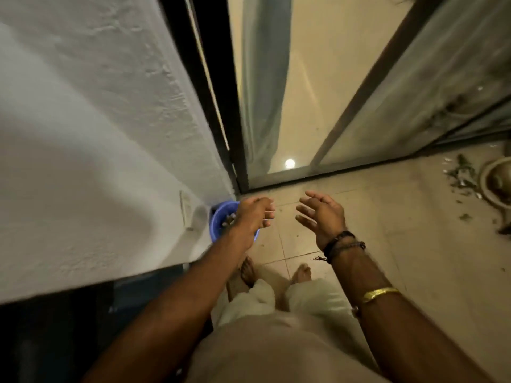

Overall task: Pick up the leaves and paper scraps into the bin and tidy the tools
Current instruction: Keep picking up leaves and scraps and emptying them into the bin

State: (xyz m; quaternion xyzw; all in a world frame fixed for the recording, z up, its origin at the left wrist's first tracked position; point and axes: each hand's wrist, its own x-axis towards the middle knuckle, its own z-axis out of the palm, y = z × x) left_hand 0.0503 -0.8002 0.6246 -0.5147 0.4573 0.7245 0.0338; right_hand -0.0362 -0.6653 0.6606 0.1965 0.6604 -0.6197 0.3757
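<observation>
The left hand (253,214) hangs over the blue bin (219,218), which sits on the floor (387,244) in the corner by the wall. Its fingers are loosely curled, and I cannot tell whether they hold anything. The right hand (320,214) is wide and empty. Some scraps lie in the bin. Leaves (461,176) litter the floor's right edge beside a round pot (497,181). This looks like the dropping step. The next move calls for crossing to that pile for another handful.
</observation>
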